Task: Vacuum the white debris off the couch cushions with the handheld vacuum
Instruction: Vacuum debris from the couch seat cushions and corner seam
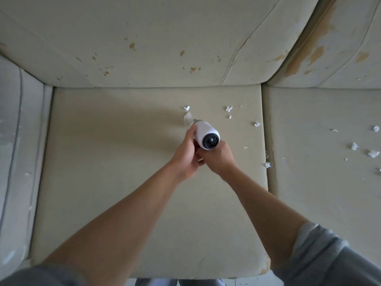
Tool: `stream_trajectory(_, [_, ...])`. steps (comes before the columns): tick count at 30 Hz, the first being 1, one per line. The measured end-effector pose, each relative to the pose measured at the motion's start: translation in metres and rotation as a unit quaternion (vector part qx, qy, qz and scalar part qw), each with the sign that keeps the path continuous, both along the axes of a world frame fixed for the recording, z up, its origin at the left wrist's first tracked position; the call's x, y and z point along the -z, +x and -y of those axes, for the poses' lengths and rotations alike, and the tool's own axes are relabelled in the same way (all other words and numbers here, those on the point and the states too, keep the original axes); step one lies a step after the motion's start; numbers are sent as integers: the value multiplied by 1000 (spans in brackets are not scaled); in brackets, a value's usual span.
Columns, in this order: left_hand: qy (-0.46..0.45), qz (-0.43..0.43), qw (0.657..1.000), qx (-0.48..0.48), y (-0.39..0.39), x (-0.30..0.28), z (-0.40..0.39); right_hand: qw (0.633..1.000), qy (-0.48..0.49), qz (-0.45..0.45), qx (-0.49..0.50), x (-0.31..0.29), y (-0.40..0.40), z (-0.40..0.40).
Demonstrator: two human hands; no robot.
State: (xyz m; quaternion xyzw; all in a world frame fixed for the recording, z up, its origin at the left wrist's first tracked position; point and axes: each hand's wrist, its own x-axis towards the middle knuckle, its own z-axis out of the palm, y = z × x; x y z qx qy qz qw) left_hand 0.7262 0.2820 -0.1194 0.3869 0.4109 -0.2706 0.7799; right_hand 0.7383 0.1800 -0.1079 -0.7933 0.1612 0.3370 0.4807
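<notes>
Worn cream upholstery fills your view: the couch back cushions (165, 42) are cracked, with tan patches where the skin has flaked off. Below them, the seat cushion (123, 182) you are working on is flat, matte and smooth, and most of it on the armrest side of the handheld vacuum (205, 138) looks free of scraps, so I judge that part done. Beyond the seam, the neighbouring seat cushion (319, 151) is not yet cleaned; crumpled white debris (373, 153) is scattered well away from the vacuum. You hold the vacuum, a glossy white cylinder with a dark round rear cap, in both hands: your left hand (185, 155) wraps its side, your right hand (219, 158) grips under the rear end. Its clear nozzle touches one papery scrap (188, 117). A few small bits (228, 109) lie just beyond the nozzle, near the back cushions.
</notes>
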Motion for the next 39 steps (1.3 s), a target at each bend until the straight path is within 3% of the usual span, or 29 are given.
stream_trajectory(9, [28,8,999,37,40,18,-32,999,2,14,43,16,29,-36])
stream_trajectory(15, [-13,-27,994,107,30,-2,18,993,-32,-2,116,-15,6,17])
stream_trajectory(20, [-53,6,988,144,44,-26,62,989,-68,4,130,-30,18,69])
stream_trajectory(28, [15,14,995,99,84,5,81,993,-24,10,114,-7,65,77])
stream_trajectory(33, [5,10,999,48,81,14,83,999,-24,12,20,-4,75,85])
stream_trajectory(39, [11,1,997,72,82,-3,130,997,-33,21,65,1,68,131])
